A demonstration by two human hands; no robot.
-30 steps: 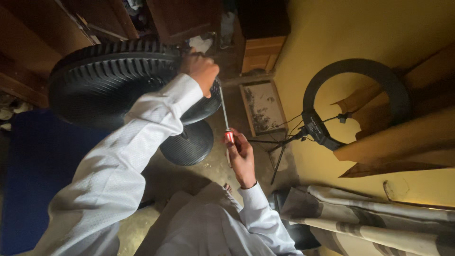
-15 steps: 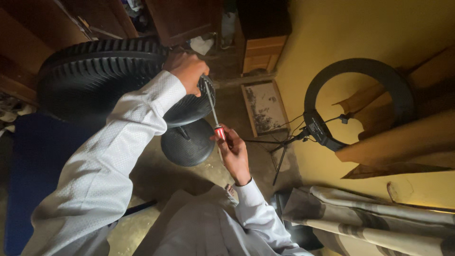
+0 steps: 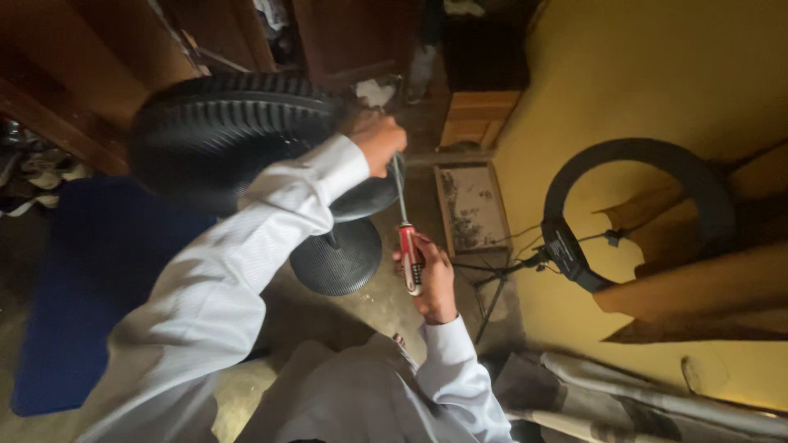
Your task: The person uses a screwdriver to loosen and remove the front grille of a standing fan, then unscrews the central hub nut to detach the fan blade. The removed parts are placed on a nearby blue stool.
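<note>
right hand drives a screwdriver up into a black fan head that the left hand steadies.

nearest, the right hand has its grip wrapped around the red handle of the screwdriver; its shaft runs up and slightly left, tip at the rim of the fan head, where the left hand clamps the edge, bracing it. round base below; ring light by the yellow wall.

Pretty sure this is a room in someone's home, not a workshop: yellow painted walls, dark wooden cupboards, a bare concrete floor, a black ring light on a tripod, and striped beige fabric bunched by the wall.
</note>
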